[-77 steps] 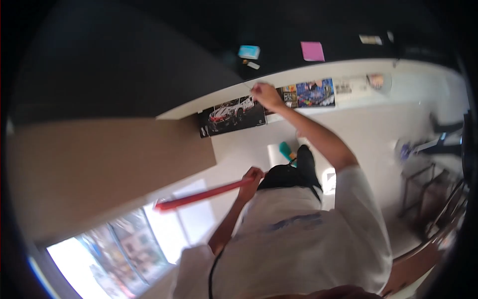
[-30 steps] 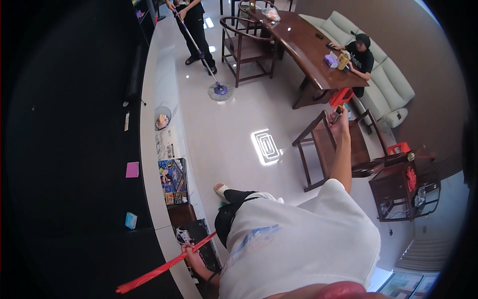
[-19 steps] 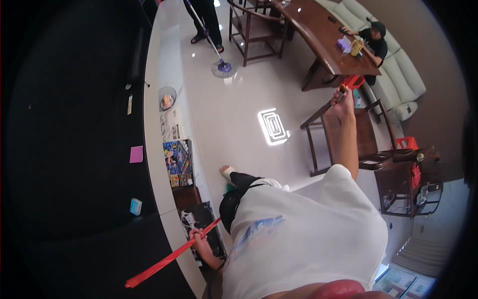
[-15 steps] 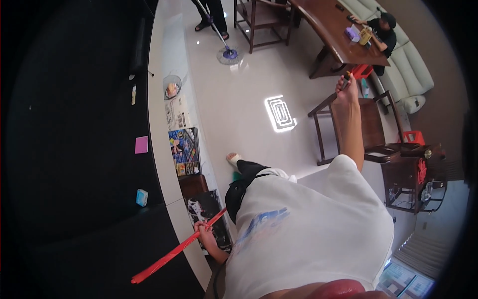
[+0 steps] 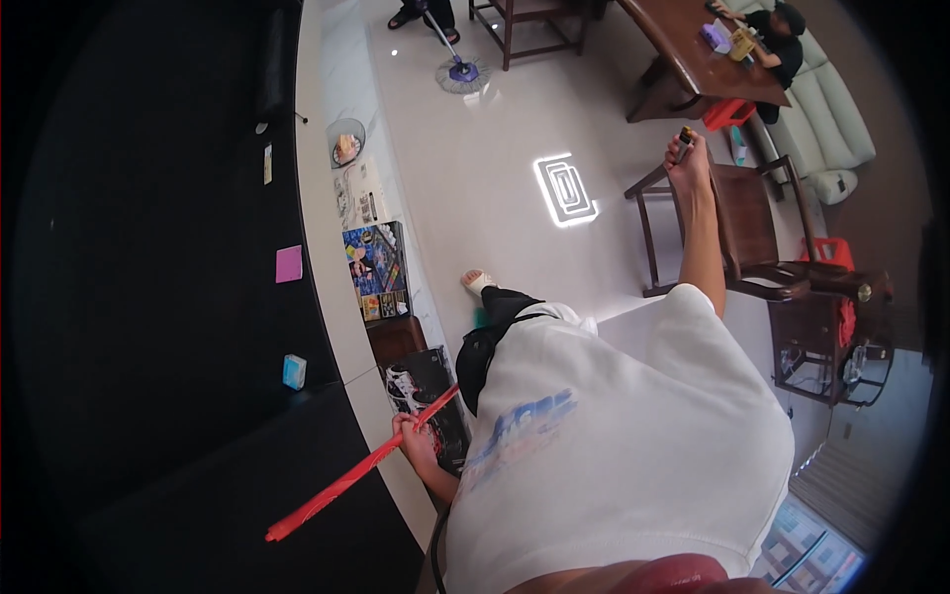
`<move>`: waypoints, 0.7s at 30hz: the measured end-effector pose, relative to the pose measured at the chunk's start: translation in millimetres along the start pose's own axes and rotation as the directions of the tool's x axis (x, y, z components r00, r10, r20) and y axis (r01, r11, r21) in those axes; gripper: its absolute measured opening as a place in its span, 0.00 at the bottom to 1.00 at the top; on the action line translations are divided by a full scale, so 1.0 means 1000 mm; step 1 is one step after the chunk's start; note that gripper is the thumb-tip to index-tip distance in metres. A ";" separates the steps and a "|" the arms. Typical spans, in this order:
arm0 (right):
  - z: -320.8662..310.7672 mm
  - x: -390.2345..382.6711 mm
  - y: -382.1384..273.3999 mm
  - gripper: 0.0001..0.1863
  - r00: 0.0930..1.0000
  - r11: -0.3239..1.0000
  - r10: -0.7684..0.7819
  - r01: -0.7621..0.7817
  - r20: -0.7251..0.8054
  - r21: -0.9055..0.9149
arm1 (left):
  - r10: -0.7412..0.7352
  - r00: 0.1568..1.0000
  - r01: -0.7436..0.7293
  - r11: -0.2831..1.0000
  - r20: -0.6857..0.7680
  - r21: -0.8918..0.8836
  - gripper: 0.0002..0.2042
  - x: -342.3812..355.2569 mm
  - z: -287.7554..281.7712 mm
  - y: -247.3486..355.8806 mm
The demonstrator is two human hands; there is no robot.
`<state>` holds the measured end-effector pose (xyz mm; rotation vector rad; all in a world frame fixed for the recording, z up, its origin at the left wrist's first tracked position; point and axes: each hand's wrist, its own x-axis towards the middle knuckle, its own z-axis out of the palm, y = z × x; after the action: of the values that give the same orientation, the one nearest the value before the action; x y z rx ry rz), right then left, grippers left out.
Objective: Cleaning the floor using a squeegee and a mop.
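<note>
My left hand [image 5: 414,436] is closed round a long, thin red stick [image 5: 341,482] with a wrinkled, wrapped-looking surface. The stick slants from beside my hip down to the left, across the edge of a black surface. Stretched far out at the right, my right hand [image 5: 691,170] grips a small dark object with a yellow tip [image 5: 686,136]; its exact kind is too small to make out. That hand appears in front of a brown wooden chair [image 5: 744,213], and I cannot tell whether it touches it.
Boxes with colourful printing [image 5: 374,269] and a wire basket [image 5: 346,142] lie along the left ledge. Far ahead, a person stands by a mop [image 5: 461,75]. Another person sits at the wooden table [image 5: 673,49] by a pale sofa [image 5: 831,119]. A red stool [image 5: 729,114] stands beneath the table's end.
My view has shifted, so the floor and furniture sit higher in the picture. More of the small object in my right hand shows. Both hands keep their grip.
</note>
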<state>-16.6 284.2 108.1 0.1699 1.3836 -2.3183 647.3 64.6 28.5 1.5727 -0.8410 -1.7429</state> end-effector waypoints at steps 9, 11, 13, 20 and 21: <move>0.095 -0.017 0.013 0.17 0.966 0.999 0.015 -0.004 0.258 -0.045 | -0.006 0.998 0.002 0.998 -0.066 -0.059 0.05 -0.001 -0.014 -0.016; 0.115 -0.019 0.013 0.17 0.949 0.998 0.012 0.009 0.314 -0.066 | 0.017 0.997 -0.018 1.000 -0.072 -0.009 0.06 -0.006 -0.011 -0.013; 0.132 -0.020 0.013 0.16 0.924 0.992 0.018 0.033 0.382 -0.126 | 0.026 0.997 -0.028 0.999 -0.074 -0.029 0.05 -0.006 -0.013 -0.015; 0.168 -0.035 0.040 0.15 0.862 0.984 0.123 -0.041 0.492 -0.173 | 0.012 0.993 -0.022 0.996 -0.118 -0.083 0.03 -0.005 -0.017 -0.016; 0.172 -0.035 0.046 0.15 0.853 0.982 0.139 -0.053 0.503 -0.181 | 0.009 0.990 -0.022 0.996 -0.137 -0.092 0.03 -0.005 -0.019 -0.018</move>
<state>54.5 127.7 166.7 -0.3982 1.2360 -1.9536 665.9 78.7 15.7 1.5990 -0.6939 -1.6188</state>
